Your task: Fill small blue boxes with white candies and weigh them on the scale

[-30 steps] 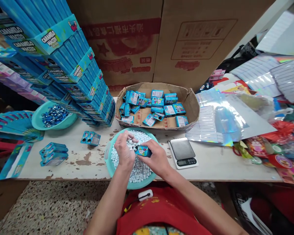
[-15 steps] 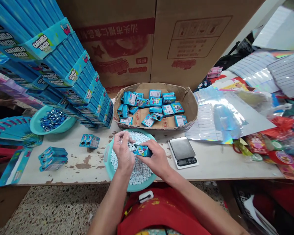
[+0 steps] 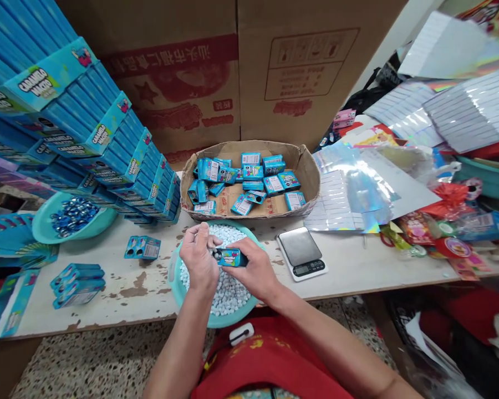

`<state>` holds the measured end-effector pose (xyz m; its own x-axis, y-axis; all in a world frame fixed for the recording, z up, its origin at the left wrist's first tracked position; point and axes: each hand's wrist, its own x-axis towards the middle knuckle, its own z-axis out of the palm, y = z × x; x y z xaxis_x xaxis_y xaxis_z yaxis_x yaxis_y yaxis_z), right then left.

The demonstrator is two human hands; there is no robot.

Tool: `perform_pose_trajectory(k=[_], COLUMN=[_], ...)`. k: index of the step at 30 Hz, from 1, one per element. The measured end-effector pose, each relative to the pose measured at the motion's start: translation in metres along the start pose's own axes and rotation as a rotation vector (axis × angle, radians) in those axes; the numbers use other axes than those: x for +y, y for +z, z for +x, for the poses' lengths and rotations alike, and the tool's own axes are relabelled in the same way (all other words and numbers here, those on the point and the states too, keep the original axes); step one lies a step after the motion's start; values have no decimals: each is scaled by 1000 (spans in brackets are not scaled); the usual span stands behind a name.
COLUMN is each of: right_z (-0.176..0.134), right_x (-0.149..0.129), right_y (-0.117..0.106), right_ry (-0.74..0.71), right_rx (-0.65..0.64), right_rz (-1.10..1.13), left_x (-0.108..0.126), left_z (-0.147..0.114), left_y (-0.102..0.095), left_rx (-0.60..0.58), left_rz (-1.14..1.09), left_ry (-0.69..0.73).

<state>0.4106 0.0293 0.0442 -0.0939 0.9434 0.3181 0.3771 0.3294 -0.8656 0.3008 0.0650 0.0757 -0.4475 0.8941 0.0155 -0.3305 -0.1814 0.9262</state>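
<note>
My right hand (image 3: 255, 270) grips a small blue candy box (image 3: 230, 257) marked "CARAMELO MACIZO", held on its side with one end towards the left. At that end, my left hand (image 3: 199, 259) has its fingers curled around a few white candies, partly hidden by the fingers. Both hands are above a turquoise bowl (image 3: 175, 285) filled with small whitish candies (image 3: 230, 296). Behind the bowl stands a cut-down cardboard box (image 3: 311, 183) holding several blue candy boxes (image 3: 273, 186).
Right of the bowl lies a digital scale (image 3: 301, 249). To the left are small blue boxes (image 3: 78, 284), a bowl of blue wrapped candies (image 3: 103, 226) and tall stacks of blue display boxes (image 3: 103, 136). Clear plastic sheets (image 3: 349, 188) cover the right side.
The view has shifted, so most things appear further left. My hands stay over the bowl, the right still holding the candy box and the left at its end.
</note>
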Motion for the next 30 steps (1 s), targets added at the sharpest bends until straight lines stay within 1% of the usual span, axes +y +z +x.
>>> perform_pose_trajectory(k=[2,5,7,9,11,12,15,19,23,26,28,30], right_z=[-1,-1,-1,0,1,1,1,-2,-3,-5,-10,-19], right_x=[-4,-8,-8,-5,-2,-1,-1,-3,-1,8,15,22], right_y=[-2,-3,0,2,2,2,-2,-1,4,4,-3,-17], right_ry=[-3,-8,-10,3,10,5,-10,-3,-42,3,55,106], right_rx=[4,27,40,25,10,18,69,87,116,90,85,90], right_rz=[-3,-25,-56,-75,-53,-33,13,50,49,81,151,240], left_x=[0,-4,-9,-12,-13,-12,-6,1,2,4,6,5], left_z=[0,0,2,4,5,5,5,4,-2,-9,-12,-10], left_y=[1,2,2,2,3,3,4,5,7,10,10,8], left_rx=[34,26,-6,-30,-47,-55,-55,-37,-123,-241,-305,-324], left_rz=[30,44,45,40,8,-15,-57,-32,12,28,11,-8], left_ry=[59,102,84,17,-45,-51,-9,32,90,3,-48,-41])
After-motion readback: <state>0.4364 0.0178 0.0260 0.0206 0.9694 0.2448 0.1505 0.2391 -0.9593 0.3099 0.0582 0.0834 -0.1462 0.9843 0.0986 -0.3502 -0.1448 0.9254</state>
